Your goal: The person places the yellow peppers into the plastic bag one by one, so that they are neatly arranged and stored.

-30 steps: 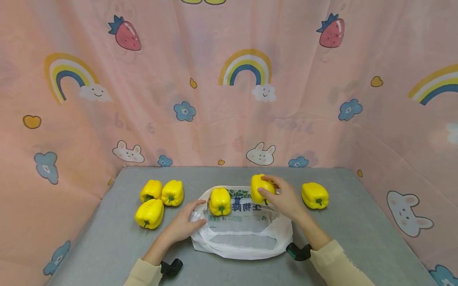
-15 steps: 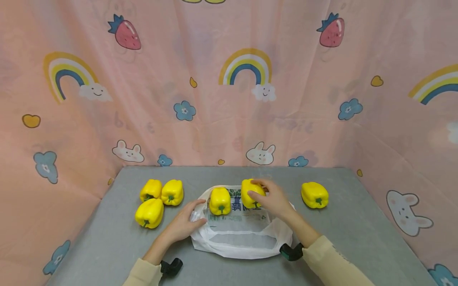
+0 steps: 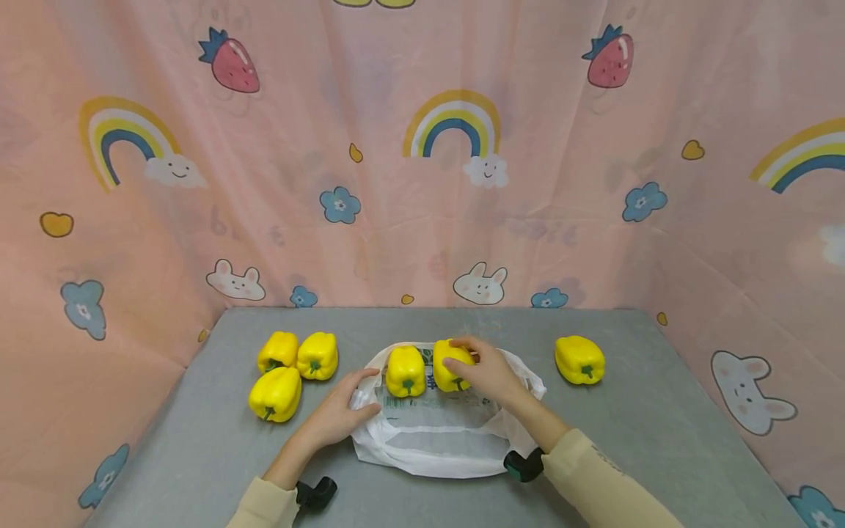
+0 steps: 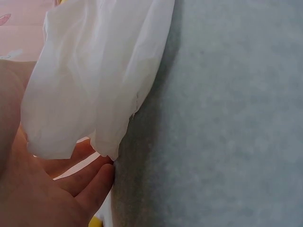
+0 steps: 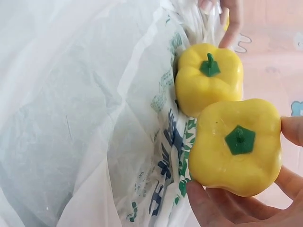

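In the head view a white plastic bag with printed lettering lies with its mouth spread. My right hand grips a yellow bell pepper over the bag's far part, fingers and thumb on its sides. Just to the left, a second yellow bell pepper sits in the bag mouth; the right wrist view shows the two overlapping, green stems facing the camera. At the bag's left edge is my left hand, thumb and fingers spread apart. White film hangs between thumb and fingers in the left wrist view.
Several more yellow bell peppers lie on the grey table: a cluster to the left, including a front pepper, and a lone pepper to the right. A pink patterned curtain rises behind and at both sides.
My right hand has moved left and slightly nearer with its yellow bell pepper, bringing it close beside the one in the bag. The left hand has stayed in place.
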Tool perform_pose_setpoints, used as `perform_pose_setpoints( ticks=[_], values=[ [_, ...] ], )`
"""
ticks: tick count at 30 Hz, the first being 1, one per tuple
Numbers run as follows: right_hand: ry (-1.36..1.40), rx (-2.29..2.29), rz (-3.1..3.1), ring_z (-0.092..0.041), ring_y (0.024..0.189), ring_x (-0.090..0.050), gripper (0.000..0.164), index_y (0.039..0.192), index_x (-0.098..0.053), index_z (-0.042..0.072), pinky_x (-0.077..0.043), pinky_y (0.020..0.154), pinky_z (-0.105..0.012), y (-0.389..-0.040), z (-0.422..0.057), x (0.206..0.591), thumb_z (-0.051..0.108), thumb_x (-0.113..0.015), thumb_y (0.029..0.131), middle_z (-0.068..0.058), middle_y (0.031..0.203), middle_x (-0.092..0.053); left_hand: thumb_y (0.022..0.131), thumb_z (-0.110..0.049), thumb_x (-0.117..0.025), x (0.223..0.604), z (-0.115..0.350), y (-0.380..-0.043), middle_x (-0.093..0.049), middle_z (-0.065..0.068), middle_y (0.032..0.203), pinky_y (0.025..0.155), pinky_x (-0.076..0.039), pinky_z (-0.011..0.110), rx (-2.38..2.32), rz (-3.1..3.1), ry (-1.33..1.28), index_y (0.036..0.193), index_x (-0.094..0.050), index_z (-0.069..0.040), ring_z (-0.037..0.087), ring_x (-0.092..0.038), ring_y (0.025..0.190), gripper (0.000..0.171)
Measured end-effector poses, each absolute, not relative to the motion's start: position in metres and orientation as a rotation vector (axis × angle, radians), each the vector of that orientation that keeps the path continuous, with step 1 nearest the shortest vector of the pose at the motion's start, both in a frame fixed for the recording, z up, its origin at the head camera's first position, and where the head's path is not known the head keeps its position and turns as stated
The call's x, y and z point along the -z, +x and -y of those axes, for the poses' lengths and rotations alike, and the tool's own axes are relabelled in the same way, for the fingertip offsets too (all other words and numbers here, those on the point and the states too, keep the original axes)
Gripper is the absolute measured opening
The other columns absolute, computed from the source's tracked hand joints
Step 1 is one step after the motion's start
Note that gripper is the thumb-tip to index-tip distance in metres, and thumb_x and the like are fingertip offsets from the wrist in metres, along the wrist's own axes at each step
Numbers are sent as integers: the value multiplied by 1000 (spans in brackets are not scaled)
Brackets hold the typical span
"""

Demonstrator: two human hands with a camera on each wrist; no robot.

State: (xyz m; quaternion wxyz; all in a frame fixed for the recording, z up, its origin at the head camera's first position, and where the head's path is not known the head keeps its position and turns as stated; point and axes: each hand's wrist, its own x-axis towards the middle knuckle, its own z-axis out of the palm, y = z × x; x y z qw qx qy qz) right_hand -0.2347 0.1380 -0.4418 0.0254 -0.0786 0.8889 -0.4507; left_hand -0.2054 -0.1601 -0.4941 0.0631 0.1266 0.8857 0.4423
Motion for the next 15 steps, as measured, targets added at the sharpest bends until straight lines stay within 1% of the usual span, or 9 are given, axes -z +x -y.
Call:
perform_pose_setpoints(
  ticks=[8, 12, 15],
  values=[
    [-227, 1349, -2769, -33, 118, -58, 46, 134, -63, 10, -54, 96, -49, -240, -128, 448, 35, -70, 96, -13, 137, -60, 95, -28, -72, 494, 161, -205, -43, 15, 154, 113, -30, 66, -1328, -2687, 388, 149, -48, -22, 39, -39, 142, 60],
    [-211, 1353, -2750, -32, 121, -58, 47, 135, -63, 12, -52, 99, -49, -243, -125, 451, 36, -70, 96, -13, 138, -59, 95, -28, -72, 495, 161, -205, -43, 15, 155, 114, -29, 66, -1333, -2684, 393, 149, -48, -21, 38, -39, 143, 60],
    [-201, 1350, -2743, -33, 125, -56, 48, 136, -63, 11, -50, 102, -51, -245, -124, 453, 36, -70, 96, -14, 140, -58, 95, -28, -72, 495, 160, -205, -43, 15, 155, 113, -29, 66, -1335, -2681, 395, 149, -48, -21, 39, -39, 143, 60]
  ],
)
